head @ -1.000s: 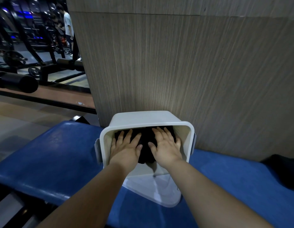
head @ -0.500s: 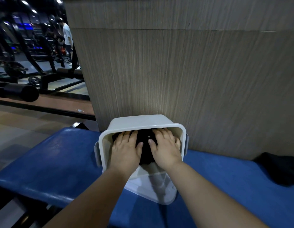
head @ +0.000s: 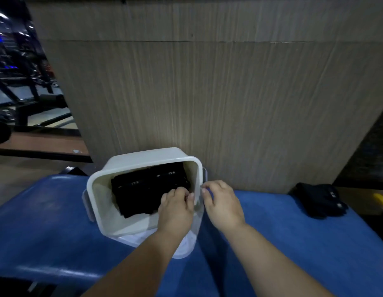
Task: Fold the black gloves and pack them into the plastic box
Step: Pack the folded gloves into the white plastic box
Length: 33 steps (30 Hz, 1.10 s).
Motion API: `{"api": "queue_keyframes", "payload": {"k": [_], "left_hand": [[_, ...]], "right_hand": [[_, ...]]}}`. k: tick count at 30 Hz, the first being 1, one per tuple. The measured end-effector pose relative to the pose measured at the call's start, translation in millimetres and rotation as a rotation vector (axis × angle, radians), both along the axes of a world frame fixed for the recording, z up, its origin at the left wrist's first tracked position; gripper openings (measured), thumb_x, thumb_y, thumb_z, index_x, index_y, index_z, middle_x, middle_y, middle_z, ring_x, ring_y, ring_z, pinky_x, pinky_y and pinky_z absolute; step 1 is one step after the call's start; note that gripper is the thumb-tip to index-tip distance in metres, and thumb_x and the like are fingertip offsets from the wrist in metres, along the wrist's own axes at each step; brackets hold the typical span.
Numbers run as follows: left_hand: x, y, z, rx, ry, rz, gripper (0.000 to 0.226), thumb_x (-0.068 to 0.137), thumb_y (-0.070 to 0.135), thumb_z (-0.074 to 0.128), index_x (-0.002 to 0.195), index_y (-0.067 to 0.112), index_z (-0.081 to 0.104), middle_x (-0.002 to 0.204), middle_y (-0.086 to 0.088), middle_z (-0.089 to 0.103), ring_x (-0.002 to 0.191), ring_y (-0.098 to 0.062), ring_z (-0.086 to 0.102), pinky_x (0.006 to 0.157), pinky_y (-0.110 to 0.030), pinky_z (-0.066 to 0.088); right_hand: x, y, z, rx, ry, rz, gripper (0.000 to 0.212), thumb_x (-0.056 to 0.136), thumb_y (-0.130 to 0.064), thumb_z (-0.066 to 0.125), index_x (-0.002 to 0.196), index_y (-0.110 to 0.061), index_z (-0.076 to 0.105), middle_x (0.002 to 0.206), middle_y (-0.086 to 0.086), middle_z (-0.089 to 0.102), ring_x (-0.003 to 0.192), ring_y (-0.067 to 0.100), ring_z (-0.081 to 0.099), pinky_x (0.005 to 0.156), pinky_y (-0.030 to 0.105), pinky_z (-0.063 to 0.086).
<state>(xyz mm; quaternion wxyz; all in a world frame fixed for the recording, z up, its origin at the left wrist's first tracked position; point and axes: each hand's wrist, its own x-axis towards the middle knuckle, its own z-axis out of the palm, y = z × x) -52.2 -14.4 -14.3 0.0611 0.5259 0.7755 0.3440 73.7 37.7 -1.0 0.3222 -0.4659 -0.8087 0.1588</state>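
A blue padded tabletop (head: 314, 243) fills the lower half of the view, from 3 o'clock round to 9 o'clock. Behind it, from 11 to 2 o'clock, rises a wide panel (head: 207, 93) with fine vertical wood grain and one horizontal seam near its top. At 9 to 10 o'clock, dark gym racks (head: 21, 86) stand on a pale floor (head: 19, 168), with a weight plate (head: 6, 113) lying low among them and blue lights beyond, blurred. A small yellow object (head: 382, 199) shows at 3 o'clock, too small to identify.
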Motion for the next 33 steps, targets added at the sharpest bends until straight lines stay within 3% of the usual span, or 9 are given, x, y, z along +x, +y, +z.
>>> {"api": "queue_keyframes", "payload": {"k": [14,22,26,30,33], "left_hand": [[138,60,-25,-0.187,-0.122,-0.313,0.035,0.102,0.038,0.032,0.099,0.012,0.055,0.107,-0.008,0.06,0.108,-0.025,0.047,0.089,-0.033,0.036],[201,101,-40,-0.275,-0.141,-0.4,0.039,0.102,0.041,0.032,0.106,0.011,0.057,0.114,-0.009,0.06,0.113,-0.027,0.045,0.093,-0.035,0.037],[227,119,-44,-0.291,-0.195,-0.437,0.037,0.101,0.041,0.035,0.099,0.011,0.056,0.108,-0.009,0.062,0.109,-0.027,0.051,0.089,-0.037,0.043],[249,136,-46,-0.344,-0.293,-0.451,0.031,0.1,0.042,0.039,0.093,0.015,0.052,0.105,-0.011,0.063,0.103,-0.029,0.056,0.085,-0.036,0.045],[265,147,-41,-0.37,-0.367,-0.457,0.033,0.1,0.04,0.041,0.107,0.011,0.056,0.112,-0.01,0.063,0.106,-0.028,0.058,0.087,-0.033,0.045]], "right_hand": [[144,36,-45,-0.164,0.074,-0.34,0.029,0.099,-0.036,0.044,0.116,-0.02,0.062,0.119,-0.002,0.056,0.111,0.017,0.051,0.093,0.036,0.045],[208,53,-63,-0.154,0.18,-0.493,0.023,0.097,-0.029,0.05,0.111,-0.019,0.064,0.112,-0.005,0.054,0.106,0.016,0.052,0.088,0.034,0.045],[233,63,-69,-0.059,0.284,-0.612,0.016,0.094,-0.024,0.055,0.105,-0.018,0.064,0.104,-0.004,0.053,0.103,0.021,0.053,0.084,0.037,0.046],[252,77,-77,-0.068,0.3,-0.773,0.026,0.093,-0.025,0.056,0.117,-0.014,0.057,0.125,0.008,0.049,0.122,0.028,0.042,0.095,0.042,0.039],[263,89,-79,-0.054,0.306,-0.83,0.036,0.093,-0.024,0.056,0.128,-0.014,0.051,0.14,0.012,0.041,0.133,0.031,0.031,0.104,0.046,0.03]]}}
